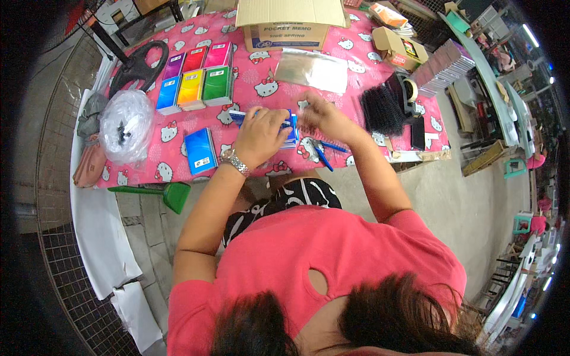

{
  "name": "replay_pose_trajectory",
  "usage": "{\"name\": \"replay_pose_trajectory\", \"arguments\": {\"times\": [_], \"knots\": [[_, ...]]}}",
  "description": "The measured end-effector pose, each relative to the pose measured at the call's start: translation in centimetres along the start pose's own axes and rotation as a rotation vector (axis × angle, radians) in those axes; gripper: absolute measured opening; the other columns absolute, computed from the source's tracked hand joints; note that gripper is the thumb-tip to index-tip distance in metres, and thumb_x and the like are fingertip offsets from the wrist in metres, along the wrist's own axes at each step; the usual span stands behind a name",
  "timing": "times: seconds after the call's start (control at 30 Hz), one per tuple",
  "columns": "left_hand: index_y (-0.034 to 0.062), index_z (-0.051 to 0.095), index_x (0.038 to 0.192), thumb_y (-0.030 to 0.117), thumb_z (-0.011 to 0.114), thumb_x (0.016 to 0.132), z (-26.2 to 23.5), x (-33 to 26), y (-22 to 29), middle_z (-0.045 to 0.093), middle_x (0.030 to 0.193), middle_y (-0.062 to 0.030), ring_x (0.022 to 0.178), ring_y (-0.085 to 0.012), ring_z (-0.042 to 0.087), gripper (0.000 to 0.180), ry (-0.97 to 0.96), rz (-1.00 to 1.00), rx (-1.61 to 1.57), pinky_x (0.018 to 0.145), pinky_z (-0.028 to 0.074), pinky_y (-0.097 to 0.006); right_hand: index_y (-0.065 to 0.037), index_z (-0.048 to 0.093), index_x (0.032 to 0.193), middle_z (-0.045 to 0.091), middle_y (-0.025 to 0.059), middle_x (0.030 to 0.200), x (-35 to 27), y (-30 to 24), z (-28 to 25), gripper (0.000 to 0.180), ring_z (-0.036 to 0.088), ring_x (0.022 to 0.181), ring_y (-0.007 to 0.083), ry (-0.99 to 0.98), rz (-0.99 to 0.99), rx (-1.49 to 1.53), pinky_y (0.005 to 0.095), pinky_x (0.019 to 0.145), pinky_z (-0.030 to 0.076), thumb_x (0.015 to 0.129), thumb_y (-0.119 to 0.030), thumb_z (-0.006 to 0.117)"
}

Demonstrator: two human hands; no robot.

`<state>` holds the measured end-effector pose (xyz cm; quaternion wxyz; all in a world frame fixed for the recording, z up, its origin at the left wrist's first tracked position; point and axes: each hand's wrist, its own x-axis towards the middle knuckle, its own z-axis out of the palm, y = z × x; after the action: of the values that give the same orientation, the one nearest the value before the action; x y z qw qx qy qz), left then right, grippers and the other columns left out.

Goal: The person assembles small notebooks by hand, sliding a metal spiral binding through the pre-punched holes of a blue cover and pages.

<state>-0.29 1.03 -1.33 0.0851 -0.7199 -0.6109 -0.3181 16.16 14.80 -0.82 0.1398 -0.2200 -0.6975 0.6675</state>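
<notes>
My left hand (261, 135) rests with curled fingers on a small blue notebook (290, 140) near the table's front edge, holding it down. Just right of the notebook, my right hand (325, 120) is smeared by motion. Whether its fingers hold anything does not show. Below it lie blue-handled pliers (322, 154), with a dark thin coil close by. Left of my left hand lies another blue notebook (200, 150), flat and slightly turned. Farther right sits a heap of black spiral binding coils (381, 110).
Stacked notebooks in several colours (193, 86) stand at the back left. A clear plastic bag (126, 127) lies left, by a black steering-wheel-shaped object (139, 68). Behind are a cardboard box (285, 37) and clear plastic sleeves (312, 70). A tape dispenser (408, 95) and notebook piles (444, 68) are right.
</notes>
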Motion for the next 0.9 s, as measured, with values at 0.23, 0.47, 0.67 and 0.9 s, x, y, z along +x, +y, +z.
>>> {"name": "replay_pose_trajectory", "arguments": {"times": [0.23, 0.47, 0.67, 0.9], "knots": [[0.0088, 0.058, 0.104, 0.028, 0.058, 0.091, 0.3, -0.2, -1.3, 0.063, 0.102, -0.0094, 0.105, -0.0272, 0.057, 0.023, -0.199, -0.016, -0.074, 0.107, 0.029, -0.051, -0.005, 0.055, 0.124, 0.063, 0.0208, 0.112, 4.6, 13.4, -5.4, 0.053, 0.06, 0.106, 0.0353, 0.572, -0.022, -1.333, 0.0422, 0.091, 0.047, 0.083, -0.035, 0.068], [0.0147, 0.062, 0.104, 0.041, 0.065, 0.084, 0.3, -1.9, -1.2, 0.058, 0.105, -0.0012, 0.115, -0.0256, 0.046, 0.034, 0.018, -0.237, 0.193, 0.101, 0.023, -0.059, -0.002, 0.054, 0.128, 0.061, 0.0143, 0.123, 3.2, -0.5, -3.0, 0.052, 0.058, 0.112, 0.0262, -0.316, -0.136, 0.168, 0.0367, 0.097, 0.044, 0.081, -0.018, 0.067], [0.0147, 0.062, 0.096, 0.044, 0.07, 0.077, 0.5, -0.5, -0.8, 0.057, 0.101, -0.0024, 0.106, -0.0248, 0.05, 0.035, -0.047, -0.198, 0.058, 0.09, 0.03, -0.051, 0.001, 0.06, 0.122, 0.06, 0.0143, 0.124, 2.4, -1.5, -4.0, 0.047, 0.054, 0.115, 0.0177, -0.385, -0.03, -0.084, 0.0318, 0.101, 0.04, 0.077, -0.011, 0.069], [0.0131, 0.06, 0.099, 0.044, 0.073, 0.073, 0.1, 0.0, -1.4, 0.058, 0.1, -0.0031, 0.104, -0.0247, 0.051, 0.043, -0.063, -0.222, 0.045, 0.087, 0.032, -0.047, -0.004, 0.059, 0.126, 0.06, 0.0138, 0.123, 2.4, -1.0, -2.8, 0.049, 0.055, 0.113, 0.021, -0.513, -0.188, 0.624, 0.034, 0.1, 0.041, 0.079, -0.018, 0.065]]}}
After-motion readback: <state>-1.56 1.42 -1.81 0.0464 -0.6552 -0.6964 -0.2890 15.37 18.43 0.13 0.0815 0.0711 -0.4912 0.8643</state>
